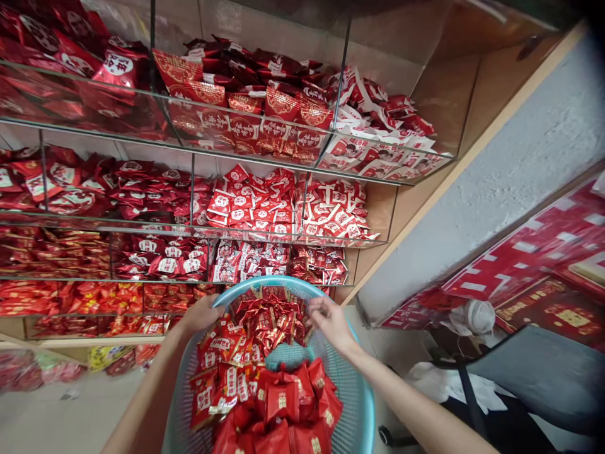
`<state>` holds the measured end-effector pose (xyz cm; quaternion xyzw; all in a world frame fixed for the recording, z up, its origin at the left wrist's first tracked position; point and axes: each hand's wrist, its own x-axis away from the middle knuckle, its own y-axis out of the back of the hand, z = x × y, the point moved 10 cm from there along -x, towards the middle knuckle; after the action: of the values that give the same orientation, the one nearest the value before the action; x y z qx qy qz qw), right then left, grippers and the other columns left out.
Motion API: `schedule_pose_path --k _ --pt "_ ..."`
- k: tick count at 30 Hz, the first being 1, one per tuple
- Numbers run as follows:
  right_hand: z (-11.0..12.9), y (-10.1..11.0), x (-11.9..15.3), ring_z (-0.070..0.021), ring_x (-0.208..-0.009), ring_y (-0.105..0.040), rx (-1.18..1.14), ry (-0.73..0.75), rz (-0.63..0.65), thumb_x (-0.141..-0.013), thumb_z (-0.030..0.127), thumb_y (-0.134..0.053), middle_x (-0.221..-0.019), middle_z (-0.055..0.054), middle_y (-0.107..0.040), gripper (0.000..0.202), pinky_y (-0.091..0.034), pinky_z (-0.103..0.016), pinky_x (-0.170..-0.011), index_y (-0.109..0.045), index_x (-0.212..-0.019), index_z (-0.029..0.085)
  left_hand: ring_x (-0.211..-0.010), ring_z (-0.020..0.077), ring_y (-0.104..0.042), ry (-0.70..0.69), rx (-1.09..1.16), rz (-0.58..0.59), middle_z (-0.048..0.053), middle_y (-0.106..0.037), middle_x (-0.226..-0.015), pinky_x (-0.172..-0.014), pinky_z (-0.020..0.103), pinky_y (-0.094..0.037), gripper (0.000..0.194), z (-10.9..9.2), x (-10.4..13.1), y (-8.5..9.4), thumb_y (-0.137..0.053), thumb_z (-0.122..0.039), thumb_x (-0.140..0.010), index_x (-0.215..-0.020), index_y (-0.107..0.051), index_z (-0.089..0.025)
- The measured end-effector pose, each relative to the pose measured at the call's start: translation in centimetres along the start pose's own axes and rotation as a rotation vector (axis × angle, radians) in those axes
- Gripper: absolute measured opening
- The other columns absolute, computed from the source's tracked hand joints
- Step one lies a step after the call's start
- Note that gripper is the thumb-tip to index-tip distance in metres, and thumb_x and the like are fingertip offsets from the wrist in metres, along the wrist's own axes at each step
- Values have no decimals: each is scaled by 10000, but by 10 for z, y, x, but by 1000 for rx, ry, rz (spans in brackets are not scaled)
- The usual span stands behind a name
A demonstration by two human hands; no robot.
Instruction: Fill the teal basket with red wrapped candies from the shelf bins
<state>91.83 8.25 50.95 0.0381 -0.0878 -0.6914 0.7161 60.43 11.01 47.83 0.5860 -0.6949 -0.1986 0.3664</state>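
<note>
A turquoise plastic basket point(367, 391) holds several groups of red wrapped packets. Shiny dark-red packets point(271, 321) lie at its far side, red packets with white labels point(222, 353) on the left, and plain red packets with gold print point(283, 403) nearest me. A bare patch of basket floor shows between them. My left hand point(202, 314) is closed over the basket's far left rim. Inside the right rim, my right hand point(329, 323) hovers beside the shiny packets, its fingers loosely bent and apart. I make out nothing held in it.
Ahead stands a shelf unit with clear-fronted compartments point(265, 132) full of red and white packets. More bagged goods point(111, 358) lie under the lowest shelf. To the right are a grey wall point(510, 164), red boxes point(558, 315) and a dark chair point(539, 372) with white cloth on it.
</note>
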Motion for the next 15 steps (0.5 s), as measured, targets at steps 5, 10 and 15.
schedule_pose_path --k 5,10,15 --pt "27 42 -69 -139 -625 -605 186 168 -194 -721 222 -452 -835 -49 -605 170 -482 -249 -531 -500 -874 164 -519 124 -428 1 -2 -22 -26 -443 -535 -478 207 -283 94 2 -1 1 -388 -254 -620 -629 -438 -174" --pt "37 42 -132 -127 -614 -607 205 114 -203 -703 141 -432 -867 -67 -617 209 -469 -222 -511 -505 -898 153 -521 124 -435 -11 -6 -16 -27 -443 -531 -479 202 -285 87 4 -3 -1 -387 -231 -607 -628 -447 -171" --pt "31 27 -164 -162 -596 -597 297 36 -198 -643 120 -500 -641 -60 -617 59 -446 -225 -517 -555 -654 138 -528 124 -449 -2 -17 -47 -31 -450 -531 -497 202 -297 92 6 -5 2 -387 -228 -605 -632 -453 -170"
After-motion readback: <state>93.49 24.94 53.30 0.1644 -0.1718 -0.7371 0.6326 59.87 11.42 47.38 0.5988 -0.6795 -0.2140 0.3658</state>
